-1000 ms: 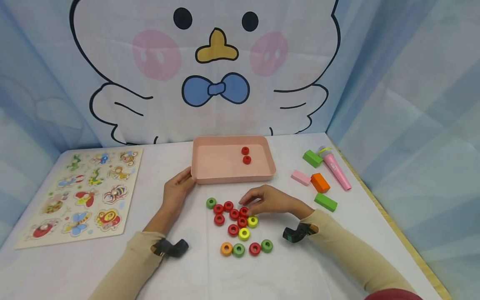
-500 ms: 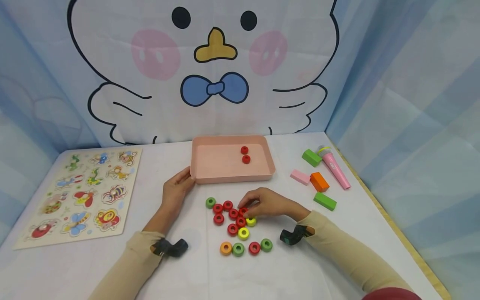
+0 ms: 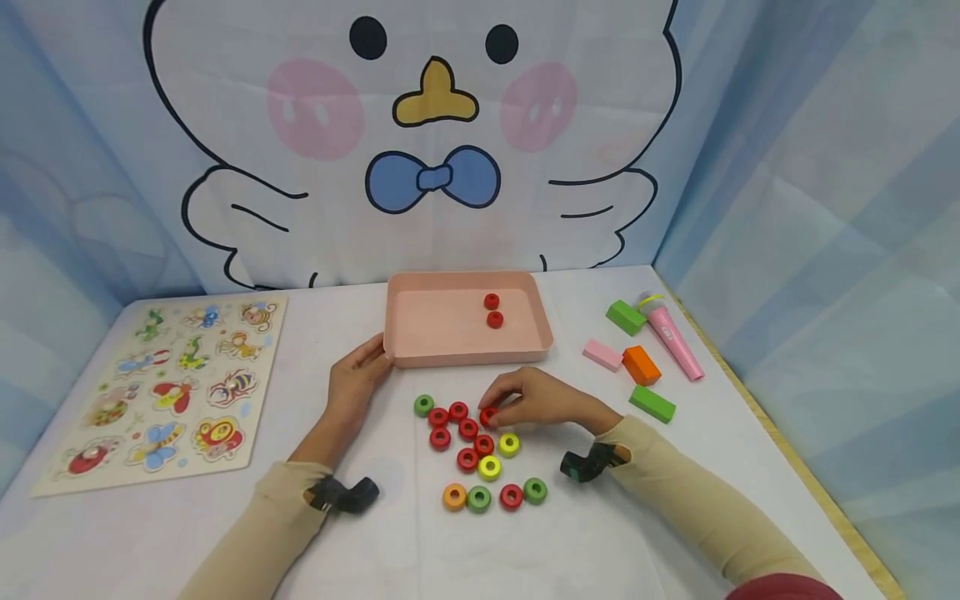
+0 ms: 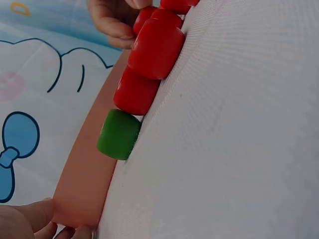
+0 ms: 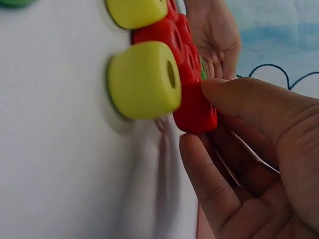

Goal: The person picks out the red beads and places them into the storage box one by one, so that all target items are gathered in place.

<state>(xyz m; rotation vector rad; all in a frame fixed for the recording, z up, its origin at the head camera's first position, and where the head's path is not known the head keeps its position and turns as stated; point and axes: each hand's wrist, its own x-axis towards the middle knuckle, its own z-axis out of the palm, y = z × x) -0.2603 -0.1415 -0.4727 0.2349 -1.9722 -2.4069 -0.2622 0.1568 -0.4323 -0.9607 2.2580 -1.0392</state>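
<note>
Right hand (image 3: 536, 397) pinching a red bead (image 3: 487, 417), left hand (image 3: 352, 385) resting loose fingers on the pink tray (image 3: 431, 325), around 7 o'clock.

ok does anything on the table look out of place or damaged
No, nothing looks spilled or damaged. Two red beads sit in the pink tray, the right hand pinches another red bead, and the remaining beads lie loosely grouped in front. At most, the blocks near the microphone lie at mixed angles, which looks merely untidy.

Soft, even light brightens the head view; both wrist views are dimmer. In the right one, blurred shadows streak the white cloth-covered worktop (image 5: 55, 159).
</note>
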